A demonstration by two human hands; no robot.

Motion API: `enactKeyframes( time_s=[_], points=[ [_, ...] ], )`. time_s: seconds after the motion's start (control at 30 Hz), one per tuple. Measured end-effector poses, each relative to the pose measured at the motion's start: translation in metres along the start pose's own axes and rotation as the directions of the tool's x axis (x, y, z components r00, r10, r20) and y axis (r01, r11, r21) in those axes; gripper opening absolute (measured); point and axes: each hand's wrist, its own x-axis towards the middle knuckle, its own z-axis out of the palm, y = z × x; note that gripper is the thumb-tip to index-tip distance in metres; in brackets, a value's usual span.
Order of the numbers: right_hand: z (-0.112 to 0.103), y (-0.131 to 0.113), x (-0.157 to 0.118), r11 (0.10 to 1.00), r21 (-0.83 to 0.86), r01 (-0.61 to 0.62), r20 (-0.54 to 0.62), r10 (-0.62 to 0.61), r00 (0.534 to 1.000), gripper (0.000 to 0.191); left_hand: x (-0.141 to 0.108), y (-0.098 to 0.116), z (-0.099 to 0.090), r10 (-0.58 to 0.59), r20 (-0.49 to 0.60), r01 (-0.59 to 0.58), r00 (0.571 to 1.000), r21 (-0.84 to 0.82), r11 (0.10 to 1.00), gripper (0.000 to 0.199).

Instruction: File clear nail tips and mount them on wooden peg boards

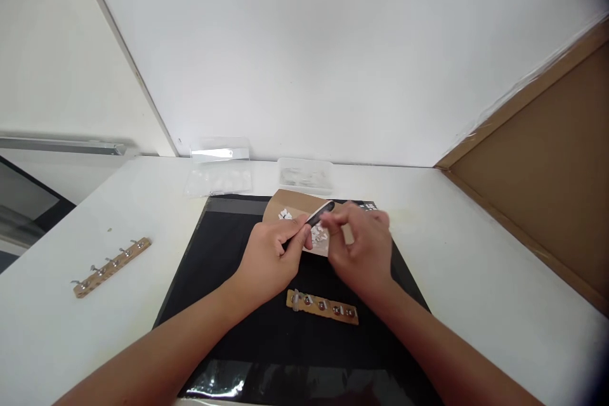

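Note:
My left hand (276, 254) is closed round a slim black-and-white stick (322, 211), whose rounded end points up and to the right. Just right of that end is my right hand (359, 241), its thumb and fingertips pinched together and slightly blurred; whatever is between them is too small to make out. Beneath both hands lies a brown sheet (288, 198) with several small white pieces (318, 235) on it. Nearer to me, a cardboard strip (322, 306) with several round metallic parts and small pale pieces rests on the black mat (266, 336).
Another cardboard strip (113, 268) with several metal clips lies on the white table (42, 304) at left. Behind the mat are a clear plastic packet (219, 177) and a clear box (305, 176). A white wall stands behind, and a brown-framed board (537, 158) at right.

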Motion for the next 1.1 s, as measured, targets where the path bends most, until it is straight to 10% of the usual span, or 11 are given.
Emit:
enactKeyframes(
  time_s=[0.73, 1.1],
  points=[
    [-0.004, -0.001, 0.003, 0.999, 0.028, -0.031, -0.003, 0.031, 1.0, 0.016, -0.006, 0.0, 0.002, 0.146, -0.035, -0.14, 0.989, 0.144, 0.98, 0.028],
    [-0.011, -0.004, 0.006, 0.997, 0.054, -0.05, 0.066, 0.046, 0.997, 0.018, -0.009, 0.003, 0.003, 0.266, 0.006, -0.237, 0.964, 0.479, 0.845, 0.028]
  ],
)
